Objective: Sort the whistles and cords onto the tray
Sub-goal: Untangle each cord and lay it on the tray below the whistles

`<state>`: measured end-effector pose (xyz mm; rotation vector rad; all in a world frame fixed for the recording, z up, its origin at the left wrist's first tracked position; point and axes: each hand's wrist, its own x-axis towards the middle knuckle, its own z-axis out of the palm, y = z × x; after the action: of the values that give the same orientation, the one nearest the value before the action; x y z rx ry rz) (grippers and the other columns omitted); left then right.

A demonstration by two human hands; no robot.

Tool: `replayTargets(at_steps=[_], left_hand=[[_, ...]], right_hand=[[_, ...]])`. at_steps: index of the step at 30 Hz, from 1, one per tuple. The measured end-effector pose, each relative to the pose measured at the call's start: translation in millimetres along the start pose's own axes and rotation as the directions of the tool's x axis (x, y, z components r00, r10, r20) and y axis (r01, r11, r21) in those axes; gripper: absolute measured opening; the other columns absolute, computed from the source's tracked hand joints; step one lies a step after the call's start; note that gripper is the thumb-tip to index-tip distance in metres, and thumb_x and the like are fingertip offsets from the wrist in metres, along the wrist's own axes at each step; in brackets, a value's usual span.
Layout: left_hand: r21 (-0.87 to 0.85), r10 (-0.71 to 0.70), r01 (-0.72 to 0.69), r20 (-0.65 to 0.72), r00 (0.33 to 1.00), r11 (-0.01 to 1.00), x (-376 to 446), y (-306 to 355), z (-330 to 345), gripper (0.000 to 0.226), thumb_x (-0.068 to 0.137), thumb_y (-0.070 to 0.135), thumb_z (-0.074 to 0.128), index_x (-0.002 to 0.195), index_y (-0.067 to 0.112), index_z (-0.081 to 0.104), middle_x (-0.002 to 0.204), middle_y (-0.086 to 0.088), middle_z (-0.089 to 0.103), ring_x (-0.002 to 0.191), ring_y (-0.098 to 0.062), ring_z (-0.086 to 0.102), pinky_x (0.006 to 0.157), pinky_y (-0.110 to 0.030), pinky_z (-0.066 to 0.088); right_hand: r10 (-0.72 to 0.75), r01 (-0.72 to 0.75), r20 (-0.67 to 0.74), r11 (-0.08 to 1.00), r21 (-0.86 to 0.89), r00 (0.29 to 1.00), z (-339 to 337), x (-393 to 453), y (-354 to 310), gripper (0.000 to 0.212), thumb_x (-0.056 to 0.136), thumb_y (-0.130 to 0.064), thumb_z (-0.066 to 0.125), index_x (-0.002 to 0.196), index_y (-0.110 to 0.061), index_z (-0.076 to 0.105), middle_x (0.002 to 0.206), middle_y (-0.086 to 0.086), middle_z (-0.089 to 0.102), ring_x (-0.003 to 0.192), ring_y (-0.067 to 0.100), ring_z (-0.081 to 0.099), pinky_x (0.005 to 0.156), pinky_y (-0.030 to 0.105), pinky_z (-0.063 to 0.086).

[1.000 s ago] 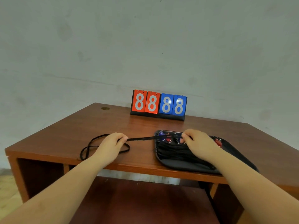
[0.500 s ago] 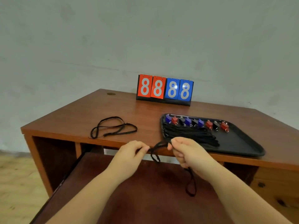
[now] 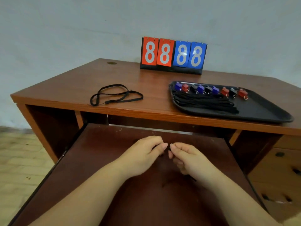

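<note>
A black tray sits at the desk's right front. Along its far side runs a row of several blue, red and black whistles, with a bundle of black cords laid in front of them. One loose black cord lies looped on the desk to the left. My left hand and my right hand meet fingertip to fingertip over the pulled-out shelf, pinching a black cord that is mostly hidden; a short bit shows below my right wrist.
A flip scoreboard reading 8888 stands at the desk's back edge against the wall. The brown keyboard shelf is pulled out under my hands. Drawers with dark handles are at the right, tiled floor at the left.
Both hands came back from the desktop and tray down over the shelf with one cord, then drew together until the fingertips met. My view tilted downward.
</note>
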<state>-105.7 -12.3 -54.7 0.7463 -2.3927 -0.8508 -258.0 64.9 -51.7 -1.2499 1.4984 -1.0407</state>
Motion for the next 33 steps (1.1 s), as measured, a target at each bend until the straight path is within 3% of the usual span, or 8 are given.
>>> replayTargets(at_steps=[3,9,14,19,22,24,27,33], left_hand=[[-0.062,-0.088,0.087,-0.022,0.996,0.994,1.7,-6.4,-0.1,0.03,0.096,0.032,0.045,0.072,0.018,0.056,0.07,0.008,0.054,0.07,-0.002,0.05,0.07,-0.02,0.038],[-0.005,-0.26,0.265,-0.205,0.944,0.964,3.8,-18.3,-11.5,0.034,0.096,0.031,0.045,0.067,0.017,0.054,0.068,0.004,0.054,0.072,-0.012,0.052,0.066,-0.022,0.037],[0.027,-0.305,0.326,-0.288,0.908,0.945,3.4,-20.3,-18.2,0.036,0.095,0.027,0.047,0.062,0.016,0.053,0.062,0.004,0.051,0.065,-0.008,0.049,0.06,-0.018,0.032],[0.026,-0.352,0.373,-0.278,0.894,0.928,-0.2,-19.8,-17.8,0.029,0.094,0.028,0.048,0.071,0.015,0.061,0.08,-0.001,0.063,0.084,-0.019,0.057,0.072,-0.03,0.038],[-0.003,-0.307,0.318,-0.273,0.912,0.948,-3.0,-12.6,-12.3,0.014,0.093,0.033,0.05,0.095,0.026,0.062,0.101,0.009,0.061,0.1,-0.008,0.053,0.086,-0.026,0.038],[-0.067,-0.223,0.212,-0.253,0.941,0.975,-4.5,-4.7,-8.4,0.02,0.091,0.037,0.053,0.108,0.03,0.06,0.106,0.016,0.06,0.103,0.001,0.052,0.089,-0.02,0.038],[-0.174,-0.128,0.1,-0.164,0.978,0.98,-6.3,8.2,0.2,0.019,0.085,0.036,0.063,0.103,0.033,0.063,0.098,0.017,0.065,0.096,0.009,0.057,0.086,-0.01,0.042],[-0.36,-0.094,0.024,-0.178,0.98,0.933,-4.9,10.9,10.1,0.011,0.08,0.015,0.072,0.088,0.022,0.069,0.078,0.005,0.072,0.08,-0.005,0.067,0.081,-0.019,0.05]], right_hand=[[0.039,-0.039,0.021,0.999,0.008,0.999,-4.6,1.7,3.4,0.036,0.1,-0.029,0.039,0.069,-0.014,0.053,0.048,-0.005,0.034,0.039,0.005,0.027,0.039,0.017,0.022],[0.057,-0.06,-0.029,0.988,-0.141,0.998,-20.5,5.7,7.9,0.036,0.099,-0.031,0.04,0.071,-0.016,0.056,0.048,-0.007,0.04,0.039,0.006,0.034,0.047,0.025,0.033],[0.058,-0.079,-0.144,0.986,-0.146,0.988,-29.2,2.7,8.2,0.033,0.098,-0.031,0.046,0.083,-0.014,0.069,0.051,-0.006,0.043,0.039,0.004,0.033,0.04,0.016,0.028],[0.016,-0.045,-0.166,0.984,-0.174,0.986,-29.1,-1.1,7.7,0.041,0.096,-0.034,0.049,0.086,0.002,0.067,0.048,-0.008,0.046,0.039,0.002,0.035,0.039,0.011,0.029],[-0.001,-0.02,-0.147,0.989,-0.144,0.989,-25.4,-3.1,6.4,0.045,0.096,-0.033,0.048,0.085,0.008,0.064,0.045,-0.008,0.047,0.037,0.002,0.035,0.039,0.011,0.029],[-0.006,-0.01,-0.137,0.993,-0.114,0.991,-21.8,-4.7,4.1,0.042,0.097,-0.033,0.047,0.078,-0.002,0.066,0.044,-0.007,0.045,0.037,0.005,0.036,0.04,0.014,0.031],[-0.033,0.02,-0.126,0.995,-0.099,0.991,-13.3,-5.4,1.8,0.039,0.097,-0.035,0.046,0.071,-0.012,0.064,0.044,-0.006,0.045,0.039,0.01,0.04,0.044,0.018,0.035],[-0.044,0.05,-0.092,0.997,0.06,0.995,-3.6,-8.4,-3.8,0.041,0.097,-0.034,0.043,0.067,-0.011,0.059,0.044,-0.002,0.045,0.039,0.013,0.044,0.042,0.017,0.036]])
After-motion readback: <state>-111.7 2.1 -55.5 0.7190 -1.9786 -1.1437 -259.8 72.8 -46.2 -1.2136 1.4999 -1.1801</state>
